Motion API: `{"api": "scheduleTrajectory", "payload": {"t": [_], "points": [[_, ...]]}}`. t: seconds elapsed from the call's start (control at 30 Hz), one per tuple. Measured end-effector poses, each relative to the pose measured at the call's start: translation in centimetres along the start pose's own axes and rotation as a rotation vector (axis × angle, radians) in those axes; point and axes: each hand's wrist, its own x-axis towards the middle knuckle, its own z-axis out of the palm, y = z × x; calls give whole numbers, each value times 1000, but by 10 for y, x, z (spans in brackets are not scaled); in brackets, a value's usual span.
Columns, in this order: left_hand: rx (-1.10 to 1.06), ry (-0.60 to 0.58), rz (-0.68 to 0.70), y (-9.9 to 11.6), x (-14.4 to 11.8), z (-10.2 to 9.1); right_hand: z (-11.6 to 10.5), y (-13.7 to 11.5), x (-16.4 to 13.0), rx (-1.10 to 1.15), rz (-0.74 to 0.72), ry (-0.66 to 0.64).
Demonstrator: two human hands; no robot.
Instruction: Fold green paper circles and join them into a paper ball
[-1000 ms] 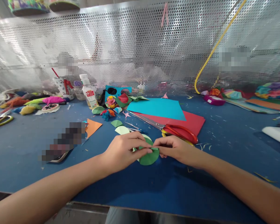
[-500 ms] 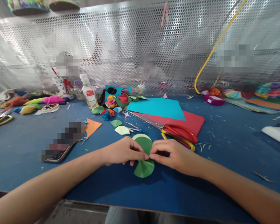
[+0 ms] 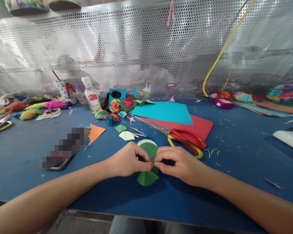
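A folded green paper piece (image 3: pixel 147 179) fans out below my fingertips, creased from its centre. My left hand (image 3: pixel 133 158) pinches it from the left, thumb and finger pressed together. From the right, my right hand (image 3: pixel 177 163) pinches at the same spot, its fingertips almost touching the left ones. Behind the fingers lies a dark green paper circle (image 3: pixel 150 150), with a pale green paper edge (image 3: pixel 146 142) showing past it. Scissors with red and yellow handles (image 3: pixel 185 138) lie just beyond my right hand, partly on red paper (image 3: pixel 202 125).
Blue paper (image 3: pixel 164 112) overlaps the red sheet. A phone (image 3: pixel 65 149) and orange paper (image 3: pixel 96 132) lie to the left. A glue bottle (image 3: pixel 92 97) and a cup (image 3: pixel 63 91) stand at the back before a perforated metal screen (image 3: pixel 136 48). Small cut paper wedges (image 3: pixel 127 136) lie ahead of my left hand.
Both hands stay pinched together over the green paper. The fanned piece has turned slightly and shows more pleated below the fingers. The view has shifted a little.
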Motion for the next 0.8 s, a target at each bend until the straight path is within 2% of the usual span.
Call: {"api": "scheduleTrajectory", "payload": {"t": [0.27,0.43,0.63,0.8], "points": [[-103,226,28,0,5,-2,-4,-2,0,86,213,103],[-131,159,-15,-3,6,-4,-4,1,1,156,255,83],[-113,87,-21,-2,3,-2,-3,1,1,194,284,-21],[-127,61,-57,-2,4,-2,-3,1,1,185,274,-23]]}}
